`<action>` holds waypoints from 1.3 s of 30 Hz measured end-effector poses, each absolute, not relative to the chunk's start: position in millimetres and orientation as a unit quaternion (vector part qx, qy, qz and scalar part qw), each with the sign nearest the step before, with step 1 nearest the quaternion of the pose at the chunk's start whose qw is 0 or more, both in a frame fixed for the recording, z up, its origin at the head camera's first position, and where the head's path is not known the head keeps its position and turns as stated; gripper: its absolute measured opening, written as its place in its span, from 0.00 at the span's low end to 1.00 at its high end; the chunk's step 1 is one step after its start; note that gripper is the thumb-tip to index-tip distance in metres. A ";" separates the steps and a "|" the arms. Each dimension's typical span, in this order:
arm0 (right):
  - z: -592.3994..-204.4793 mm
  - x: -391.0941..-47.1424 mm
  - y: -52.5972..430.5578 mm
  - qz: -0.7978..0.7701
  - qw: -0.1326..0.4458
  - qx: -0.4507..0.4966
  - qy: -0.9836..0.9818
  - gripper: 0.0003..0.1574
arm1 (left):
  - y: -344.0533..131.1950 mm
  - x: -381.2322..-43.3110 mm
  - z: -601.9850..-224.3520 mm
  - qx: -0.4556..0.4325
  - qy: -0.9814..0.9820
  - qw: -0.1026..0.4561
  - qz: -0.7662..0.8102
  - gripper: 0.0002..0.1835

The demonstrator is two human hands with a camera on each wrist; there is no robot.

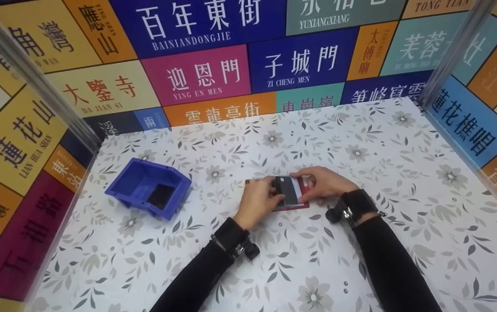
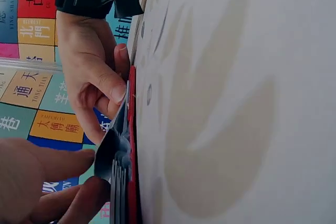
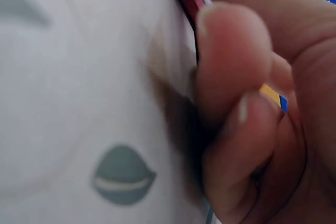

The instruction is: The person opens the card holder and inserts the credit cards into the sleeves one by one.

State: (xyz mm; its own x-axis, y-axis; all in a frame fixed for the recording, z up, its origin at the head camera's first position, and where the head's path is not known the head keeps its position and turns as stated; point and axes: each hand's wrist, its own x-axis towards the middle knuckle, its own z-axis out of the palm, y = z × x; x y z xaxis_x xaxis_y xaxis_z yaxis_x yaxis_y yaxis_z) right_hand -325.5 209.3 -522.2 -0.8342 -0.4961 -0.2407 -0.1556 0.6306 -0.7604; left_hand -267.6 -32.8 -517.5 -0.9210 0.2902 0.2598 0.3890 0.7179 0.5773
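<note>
Loc: booth-type wkspace | floral-print tbl (image 1: 283,242) | multicol. wall panels (image 1: 196,71) w/ Chinese txt + pinyin | silvery corner post (image 1: 35,73)

- One left hand (image 1: 253,197) and one right hand (image 1: 327,183), both mine
- Two black sleeves (image 1: 192,277) on me
- Two wrist straps (image 1: 358,203)
- One red card holder (image 2: 132,129)
- One dark card (image 1: 289,192) on it
- Several thin layers (image 2: 118,198), too tight for me to count
- One blue tub (image 1: 129,180)
- One black piece (image 1: 161,196) inside it
- One counter (image 1: 214,151)
- Three lettered walls (image 1: 205,93)
</note>
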 end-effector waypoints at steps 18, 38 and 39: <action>-528.4 -321.2 211.3 -0.419 0.216 -0.211 0.857 0.54 | -38.3 -262.5 -516.8 -0.275 -0.937 0.055 -0.207 0.50; -522.1 -325.6 194.6 -0.453 0.145 -0.189 0.859 0.20 | -86.3 -290.6 -518.5 -0.236 -0.942 -0.058 -0.233 0.64; -521.2 -325.1 192.3 -0.460 0.147 -0.180 0.857 0.20 | -86.4 -290.9 -519.0 -0.237 -0.941 -0.057 -0.233 0.64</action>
